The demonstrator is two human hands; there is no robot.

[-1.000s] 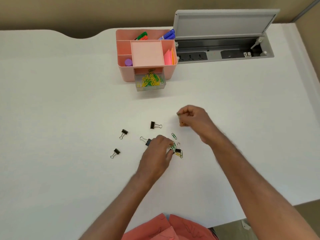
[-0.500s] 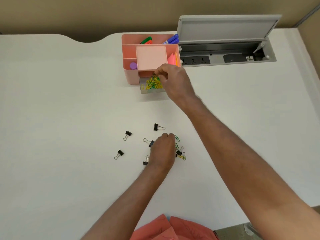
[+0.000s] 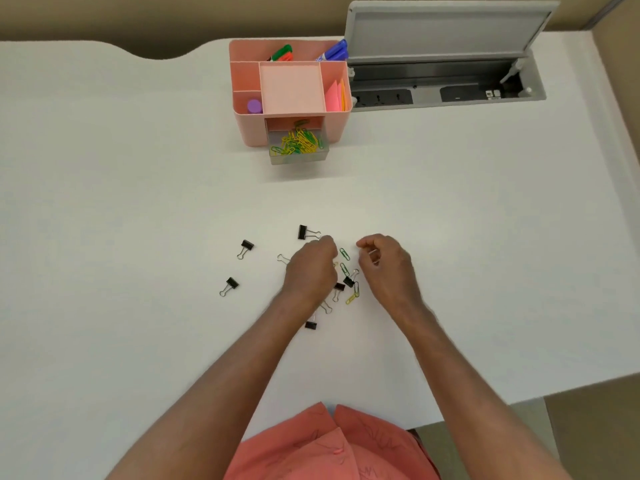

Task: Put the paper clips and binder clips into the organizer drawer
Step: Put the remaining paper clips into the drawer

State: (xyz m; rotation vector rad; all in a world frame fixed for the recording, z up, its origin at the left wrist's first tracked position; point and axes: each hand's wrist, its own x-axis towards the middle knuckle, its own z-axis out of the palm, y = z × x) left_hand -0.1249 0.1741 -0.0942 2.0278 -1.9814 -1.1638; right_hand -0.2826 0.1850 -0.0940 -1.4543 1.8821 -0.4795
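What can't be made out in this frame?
- Head view: whatever the left hand grips; its curled fingers face down and its back hides them and the clips beneath.
- Head view: whether the right hand pinches a clip; too small to tell.
- Head view: the back of the drawer, hidden inside the organizer.
- Head view: marker labels, too small.

Clips (image 3: 348, 281) before organizer drawer (image 3: 298, 147)

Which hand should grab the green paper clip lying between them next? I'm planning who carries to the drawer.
Probably the right hand. Its curled fingers seem empty and hover beside the green paper clip. The left hand is knuckles-up over the pile, and whether it already holds clips cannot be told.
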